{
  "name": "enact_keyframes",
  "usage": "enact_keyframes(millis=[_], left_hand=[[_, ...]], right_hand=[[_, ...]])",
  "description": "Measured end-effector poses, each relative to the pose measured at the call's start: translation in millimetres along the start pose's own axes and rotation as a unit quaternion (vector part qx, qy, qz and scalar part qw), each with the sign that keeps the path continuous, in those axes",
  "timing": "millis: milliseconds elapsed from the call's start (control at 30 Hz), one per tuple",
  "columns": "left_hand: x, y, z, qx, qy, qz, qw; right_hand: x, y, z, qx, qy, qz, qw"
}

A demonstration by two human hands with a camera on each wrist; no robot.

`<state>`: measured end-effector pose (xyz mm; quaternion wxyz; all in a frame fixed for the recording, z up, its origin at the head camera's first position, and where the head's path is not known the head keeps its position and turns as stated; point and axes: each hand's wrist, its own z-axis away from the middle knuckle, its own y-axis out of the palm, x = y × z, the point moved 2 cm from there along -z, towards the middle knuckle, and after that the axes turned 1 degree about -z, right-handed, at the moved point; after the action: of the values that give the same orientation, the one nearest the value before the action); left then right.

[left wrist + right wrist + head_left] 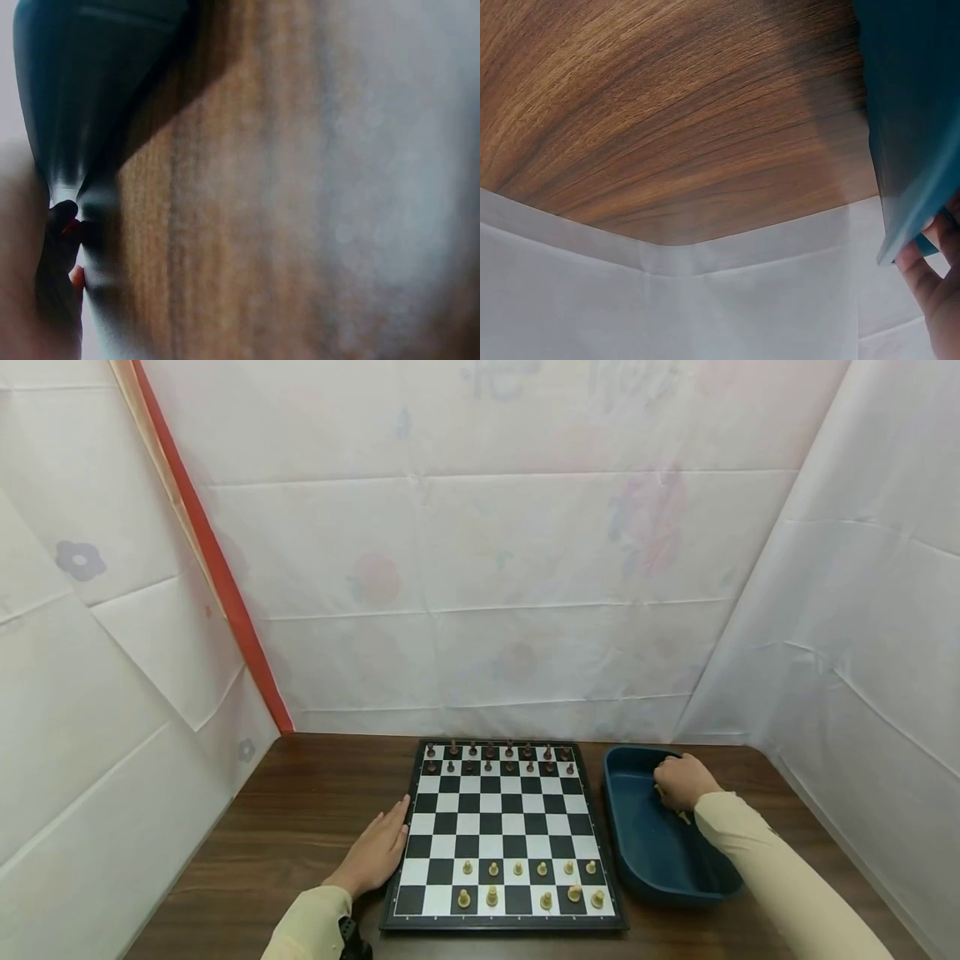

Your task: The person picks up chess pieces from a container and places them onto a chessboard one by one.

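A black-and-white chessboard [501,827] lies on the table. Dark chess pieces fill its two far rows, and several pale pieces [492,896] stand in the two near rows, with gaps at the left. Fingers extended, my left hand [377,850] rests at the board's left edge. My right hand [684,782] reaches into a blue tray [660,868] right of the board, fingers bent downward. Pale pieces [683,817] show beneath it. Whether its fingertips pinch one is hidden. The right wrist view shows the fingers [922,279] by the tray's rim; the left wrist view is blurred.
The brown wooden table [330,777] carries the board and tray. White sheeting [480,568] hangs behind and along both sides, with a red strip [217,560] at the left corner. A black band [351,937] sits on the left wrist.
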<state>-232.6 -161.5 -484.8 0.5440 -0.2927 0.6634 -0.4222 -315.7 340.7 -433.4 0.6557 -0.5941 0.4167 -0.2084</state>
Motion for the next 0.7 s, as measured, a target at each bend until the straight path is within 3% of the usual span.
enact_keyframes(millis=[700], left_hand=[[0.7, 1.0, 0.9, -0.006, 0.013, -0.002, 0.9999]], right_hand=[[-2.7, -1.8, 1.0, -0.025, 0.003, 0.016, 0.9995]])
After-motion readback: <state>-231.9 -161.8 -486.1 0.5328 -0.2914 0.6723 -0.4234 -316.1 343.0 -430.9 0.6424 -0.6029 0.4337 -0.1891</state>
